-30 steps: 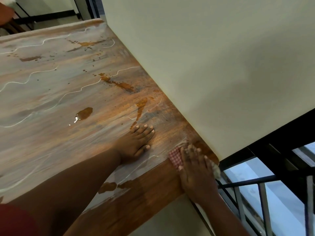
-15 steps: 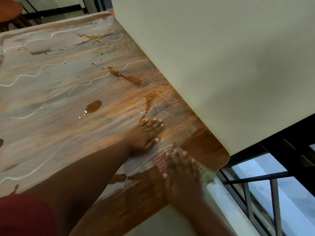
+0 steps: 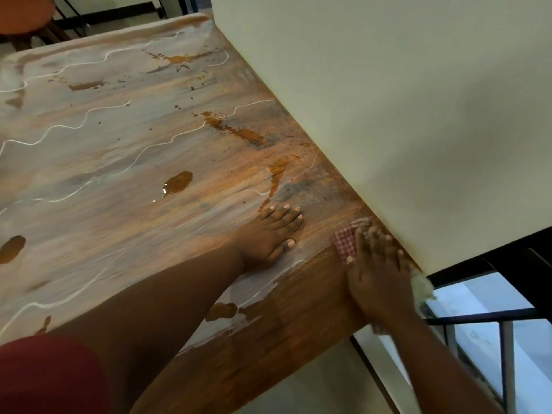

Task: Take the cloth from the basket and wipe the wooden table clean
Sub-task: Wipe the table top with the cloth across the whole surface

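The wooden table (image 3: 119, 180) fills the left and middle of the head view, dusted pale with white wavy lines and brown wet puddles (image 3: 177, 182). My left hand (image 3: 268, 234) lies flat on the top, fingers straight, near the table's right corner. My right hand (image 3: 376, 264) presses a red-and-white checked cloth (image 3: 345, 242) onto the corner by the wall, fingers spread over it. A pale end of the cloth (image 3: 421, 286) sticks out past the table edge. The strip of wood in front of my right hand looks darker and free of dust. The basket is not in view.
A cream wall (image 3: 388, 100) runs along the table's right edge. Past the corner are black metal bars and a window (image 3: 484, 321). A round reddish stool (image 3: 24, 13) stands beyond the far left end.
My right hand slid the cloth back along the near edge, then forward again to the corner by the wall. The left hand stayed flat in place. The camera shifted slightly.
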